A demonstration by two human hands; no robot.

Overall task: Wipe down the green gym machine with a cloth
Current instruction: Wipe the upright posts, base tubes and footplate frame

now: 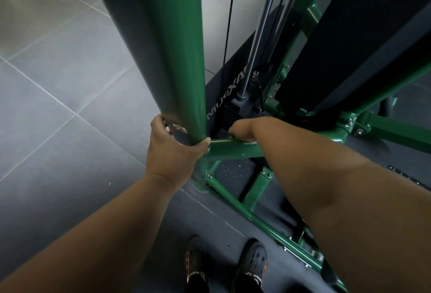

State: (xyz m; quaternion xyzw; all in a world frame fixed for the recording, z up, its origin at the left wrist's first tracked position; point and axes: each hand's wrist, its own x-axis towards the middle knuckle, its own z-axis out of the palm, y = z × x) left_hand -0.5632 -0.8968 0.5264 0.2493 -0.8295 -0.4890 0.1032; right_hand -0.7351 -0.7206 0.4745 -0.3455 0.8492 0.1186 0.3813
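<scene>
At frame centre, left hand (173,150) wraps the rigid, slick green upright (163,43); right hand (242,129) presses a barely visible cloth (250,142) on the crossbar (231,149), grip indeterminate

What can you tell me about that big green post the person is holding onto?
The green post is a thick round tube of glossy painted metal, part of the gym machine's frame. It stands upright, running from the top of the picture down to a joint where a green crossbar meets it. Its left side lies in shadow. The left hand wraps around its lower end, thumb on the right and fingers behind. Grey floor tiles lie to its left.
</scene>
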